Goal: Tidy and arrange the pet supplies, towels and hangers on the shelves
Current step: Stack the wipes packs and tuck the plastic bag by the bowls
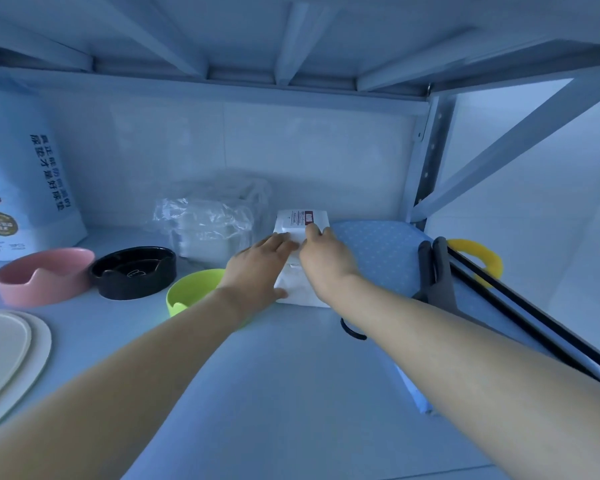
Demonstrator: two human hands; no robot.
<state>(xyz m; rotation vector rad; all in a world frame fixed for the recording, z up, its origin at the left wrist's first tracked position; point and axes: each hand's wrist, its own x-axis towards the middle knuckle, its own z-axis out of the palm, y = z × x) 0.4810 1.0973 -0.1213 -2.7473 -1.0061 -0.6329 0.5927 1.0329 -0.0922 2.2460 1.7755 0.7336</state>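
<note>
A white flat packet [302, 223] with a dark red label lies on the shelf [274, 375] near the back wall. My left hand [257, 268] rests on its left side with the fingers laid straight over the top and the thumb at the near edge. My right hand [324, 258] lies over its right side, fingers straight and touching the top. A folded blue dotted towel [378, 251] lies just right of the packet. Grey, yellow and black hangers [440, 268] lie on the towel.
A crinkled clear plastic bag [205, 220] sits left of the packet. Pink [42, 275], black [134, 271] and green [191, 289] pet bowls stand at the left. A large white bag [18, 188] leans at the far left. Cream plates [7, 355] lie at the front left.
</note>
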